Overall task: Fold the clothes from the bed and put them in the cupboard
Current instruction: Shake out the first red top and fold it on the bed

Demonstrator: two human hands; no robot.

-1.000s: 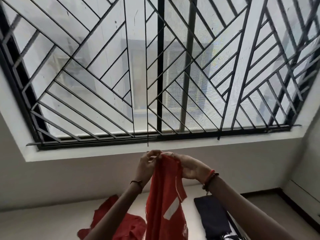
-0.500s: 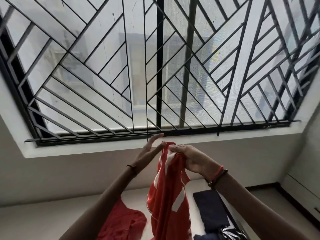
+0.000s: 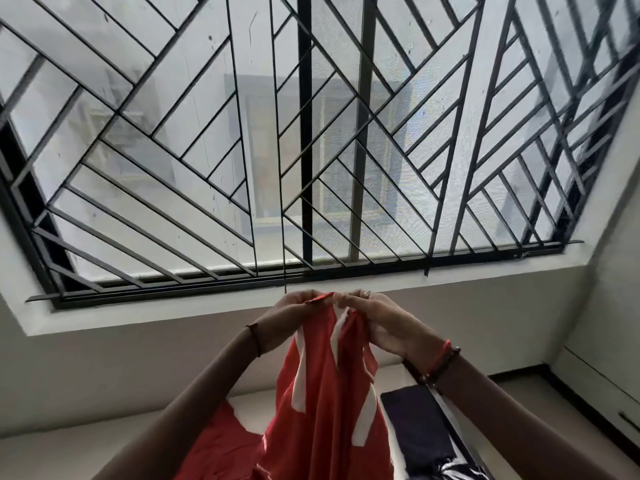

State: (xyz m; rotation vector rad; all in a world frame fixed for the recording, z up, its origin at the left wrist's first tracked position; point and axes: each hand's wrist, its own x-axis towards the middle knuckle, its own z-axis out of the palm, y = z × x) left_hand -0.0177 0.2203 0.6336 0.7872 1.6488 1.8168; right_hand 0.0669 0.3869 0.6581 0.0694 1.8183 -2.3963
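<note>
Up close, both hands are raised side by side, almost touching, and pinch the top edge of a red garment with white stripes (image 3: 325, 393). The left hand (image 3: 291, 317) has its fingers curled over the cloth's upper corner. The right hand (image 3: 377, 320), with a ring (image 3: 366, 292) on one finger, grips the bunched edge beside it. A dark thread (image 3: 256, 341) circles the left wrist, and red and beaded bracelets (image 3: 440, 362) circle the right. The garment hangs straight down between the forearms. Below it, on the pale bed (image 3: 52, 455), lie a second red garment (image 3: 221, 452) to the left and a folded navy garment (image 3: 415, 431) to the right. Beyond them rises a plain wall (image 3: 138, 368), then a window with a black metal grille (image 3: 311, 133).
</note>
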